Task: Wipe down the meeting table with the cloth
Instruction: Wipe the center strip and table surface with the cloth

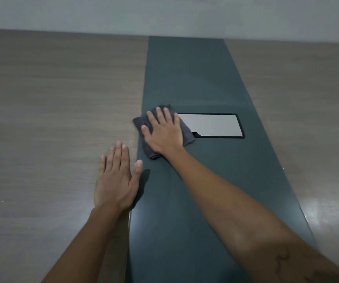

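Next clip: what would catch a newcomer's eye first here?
The right hand pressing a dark grey cloth flat on the dark green centre strip of the table, just left of the silver hatch. Nearer, the left hand rests flat on the wood-grain surface beside the strip.

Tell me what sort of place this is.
Probably an office meeting room. A long wood-grain table has a dark centre strip with a flush cable hatch. The right hand presses a grey cloth beside it.
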A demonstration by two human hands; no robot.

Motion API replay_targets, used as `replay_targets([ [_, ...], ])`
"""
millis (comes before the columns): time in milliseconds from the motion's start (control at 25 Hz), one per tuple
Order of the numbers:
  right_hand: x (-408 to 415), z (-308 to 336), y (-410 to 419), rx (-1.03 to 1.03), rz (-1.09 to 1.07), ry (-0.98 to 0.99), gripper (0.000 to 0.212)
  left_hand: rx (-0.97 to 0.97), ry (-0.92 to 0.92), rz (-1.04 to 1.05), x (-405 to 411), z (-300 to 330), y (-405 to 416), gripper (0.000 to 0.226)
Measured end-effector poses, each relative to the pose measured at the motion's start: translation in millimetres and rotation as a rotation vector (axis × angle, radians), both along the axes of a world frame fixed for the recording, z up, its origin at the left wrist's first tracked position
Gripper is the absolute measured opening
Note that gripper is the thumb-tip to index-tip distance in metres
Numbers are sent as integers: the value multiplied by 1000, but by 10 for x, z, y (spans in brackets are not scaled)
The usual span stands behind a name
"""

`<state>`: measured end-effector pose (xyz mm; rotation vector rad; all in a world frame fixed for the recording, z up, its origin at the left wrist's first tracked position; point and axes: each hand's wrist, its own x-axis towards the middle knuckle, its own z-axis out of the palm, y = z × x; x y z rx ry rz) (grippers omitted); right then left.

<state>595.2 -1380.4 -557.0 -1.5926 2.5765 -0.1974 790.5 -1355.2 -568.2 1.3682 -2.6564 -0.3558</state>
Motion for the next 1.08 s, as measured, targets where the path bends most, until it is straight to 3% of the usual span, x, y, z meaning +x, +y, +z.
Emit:
replay_targets([
  [400, 727, -19, 851, 37, 250, 11, 60, 20, -42, 34, 775, -15, 611, 90],
  [1080, 2529, -51, 3419, -19, 362, -6, 61, 28, -43, 88, 2511, 14, 2705, 86],
])
